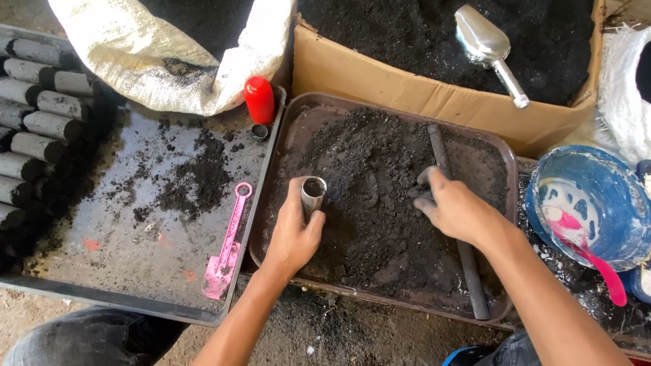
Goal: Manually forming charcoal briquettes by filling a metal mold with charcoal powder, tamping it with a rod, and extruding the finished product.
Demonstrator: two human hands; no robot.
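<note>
Black pressed cylinders (1, 160) lie stacked in rows at the far left, filling the left end of a flat grey metal tray (121, 294) that carries loose patches of dark powder. Toward that tray's right edge we see a pink plastic spatula (226, 245) lying lengthwise, and above it, at the top right corner, a small red bottle (259, 100) standing beside a woven white sack (152, 46) full of black powder. Next comes the brown tray (275, 226), heaped with the same dark powder (376, 206). Our left hand (294, 233) rests over that tray's near left part, its grip closed around a short metal tube (312, 196) held upright with the open end facing up, right at the edge of the powder heap. Our right hand (455, 209) sits near the middle of the brown tray, fingers curled down into the powder; we cannot tell whether its grip has closed on anything, since the fingertips are hidden by powder. It lies across a long dark rod (474, 284) that runs slantwise from the tray's far side to its near right corner. Behind the tray stands a cardboard box (403, 89) of black powder with a metal scoop (487, 47) lying in it. Further right we see a blue bowl (626, 195) with white residue and a pink spoon (593, 259) resting in it, and beyond that a second white sack (647, 123) of black powder.
</note>
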